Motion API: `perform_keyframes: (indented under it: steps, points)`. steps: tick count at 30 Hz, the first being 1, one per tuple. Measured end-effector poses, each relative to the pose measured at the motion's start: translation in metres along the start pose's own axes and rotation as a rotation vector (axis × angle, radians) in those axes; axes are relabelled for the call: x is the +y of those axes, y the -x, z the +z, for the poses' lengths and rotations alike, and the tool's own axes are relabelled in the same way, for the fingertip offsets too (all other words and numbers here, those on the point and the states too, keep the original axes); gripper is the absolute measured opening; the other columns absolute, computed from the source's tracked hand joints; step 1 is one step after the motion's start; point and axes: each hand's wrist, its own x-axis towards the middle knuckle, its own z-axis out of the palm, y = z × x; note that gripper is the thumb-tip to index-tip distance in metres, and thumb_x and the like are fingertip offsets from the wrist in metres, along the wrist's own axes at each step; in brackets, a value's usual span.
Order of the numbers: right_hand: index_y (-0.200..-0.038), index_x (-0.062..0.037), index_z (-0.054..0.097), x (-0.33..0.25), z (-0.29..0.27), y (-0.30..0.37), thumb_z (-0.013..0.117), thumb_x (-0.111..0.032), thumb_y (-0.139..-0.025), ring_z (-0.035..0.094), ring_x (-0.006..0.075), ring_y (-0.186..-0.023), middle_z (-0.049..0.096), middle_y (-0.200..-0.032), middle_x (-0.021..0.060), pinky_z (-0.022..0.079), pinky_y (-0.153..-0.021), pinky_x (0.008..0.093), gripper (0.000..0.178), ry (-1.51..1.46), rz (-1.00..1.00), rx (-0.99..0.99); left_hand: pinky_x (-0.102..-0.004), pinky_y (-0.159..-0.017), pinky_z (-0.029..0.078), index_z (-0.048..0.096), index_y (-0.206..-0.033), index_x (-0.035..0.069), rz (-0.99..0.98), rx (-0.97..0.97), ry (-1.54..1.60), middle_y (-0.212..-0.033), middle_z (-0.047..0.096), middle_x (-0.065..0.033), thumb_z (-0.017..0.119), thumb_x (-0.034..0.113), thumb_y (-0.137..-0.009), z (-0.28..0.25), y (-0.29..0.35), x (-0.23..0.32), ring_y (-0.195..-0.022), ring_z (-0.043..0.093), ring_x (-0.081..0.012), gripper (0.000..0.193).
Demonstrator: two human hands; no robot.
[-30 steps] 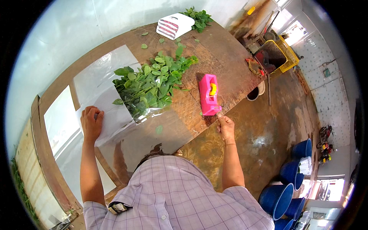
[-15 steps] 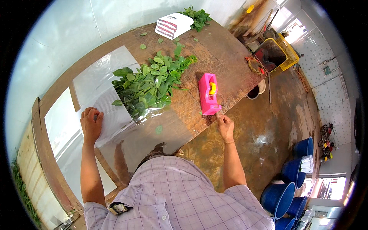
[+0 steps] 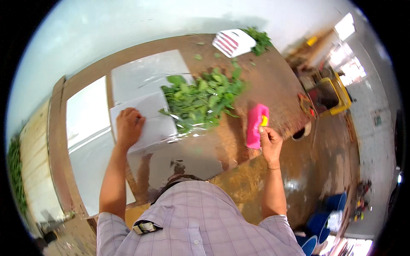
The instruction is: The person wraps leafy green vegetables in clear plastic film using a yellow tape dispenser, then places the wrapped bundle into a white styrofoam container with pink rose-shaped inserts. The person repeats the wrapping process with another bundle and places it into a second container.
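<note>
My left hand point(image 3: 128, 126) presses flat on a white sheet point(image 3: 147, 119) that lies under clear plastic film on the brown table point(image 3: 273, 81). A pile of green leafy stems point(image 3: 200, 100) rests on the film just right of that hand. My right hand point(image 3: 270, 144) grips the near end of a pink tool with a yellow part point(image 3: 256, 124) at the table's right edge, right of the leaves.
A white and red striped package point(image 3: 232, 42) and a small bunch of greens point(image 3: 260, 40) lie at the table's far end. White panels point(image 3: 85, 128) cover the table's left side. Blue buckets point(image 3: 324, 217) stand on the wet floor at lower right; a yellow crate point(image 3: 337, 96) at right.
My right hand has closed on the near end of the pink tool, having been just below it before. My left hand stays on the white sheet.
</note>
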Motion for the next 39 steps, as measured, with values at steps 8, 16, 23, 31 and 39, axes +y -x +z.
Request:
perform_keyframes:
  steps: [8,16,23,31,39]
  points:
    - [-0.087,-0.0018,0.068,-0.094,0.152,-0.028,0.066,-0.013,-0.09,0.041,0.0001,-0.063,0.052,-0.068,-0.0095,0.034,-0.055,0.018,0.011,0.024,-0.086,-0.667,-0.0441,-0.096,0.036,0.065,-0.082,0.004,-0.111,-0.106,0.056,-0.107,0.061,-0.0126,0.064,0.019,-0.082,-0.005,0.001,0.002,-0.106,0.052,-0.0315,0.015]
    - [-0.074,-0.0022,0.057,-0.149,0.247,-0.017,0.064,-0.021,-0.087,0.037,0.009,-0.04,0.047,-0.053,0.0016,0.024,-0.037,0.0231,0.024,-0.099,0.712,-1.151,-0.043,-0.089,0.038,0.063,-0.078,0.009,-0.041,0.076,0.102,-0.096,0.059,-0.0069,0.063,0.019,-0.078,0.0,0.005,-0.007,-0.098,0.052,-0.0291,0.01]
    - [-0.073,-0.0043,0.055,-0.119,0.29,-0.028,0.061,-0.022,-0.083,0.039,0.0112,-0.04,0.045,-0.053,0.0004,0.027,-0.036,0.0244,0.022,-0.142,1.023,-0.994,-0.0406,-0.086,0.039,0.06,-0.076,0.01,-0.009,0.106,0.088,-0.09,0.055,-0.0051,0.064,0.017,-0.077,0.001,0.004,-0.008,-0.093,0.052,-0.0263,0.008]
    - [-0.077,-0.0046,0.056,-0.094,0.33,-0.047,0.06,-0.023,-0.084,0.04,0.0117,-0.041,0.044,-0.055,-0.001,0.028,-0.038,0.0266,0.02,-0.123,1.092,-0.904,-0.0413,-0.087,0.038,0.059,-0.079,0.008,-0.046,0.071,0.14,-0.091,0.054,-0.0058,0.066,0.016,-0.072,-0.001,0.002,-0.01,-0.094,0.052,-0.0261,0.013]
    - [-0.08,-0.0062,0.06,-0.084,0.332,-0.055,0.061,-0.041,-0.088,0.042,0.011,-0.044,0.047,-0.058,-0.0014,0.03,-0.04,0.0246,0.036,-0.215,1.08,-0.884,-0.042,-0.084,0.037,0.058,-0.08,0.008,-0.157,0.078,0.041,-0.091,0.054,-0.006,0.07,0.02,-0.066,0.006,-0.008,0.0,-0.094,0.051,-0.0267,0.022]
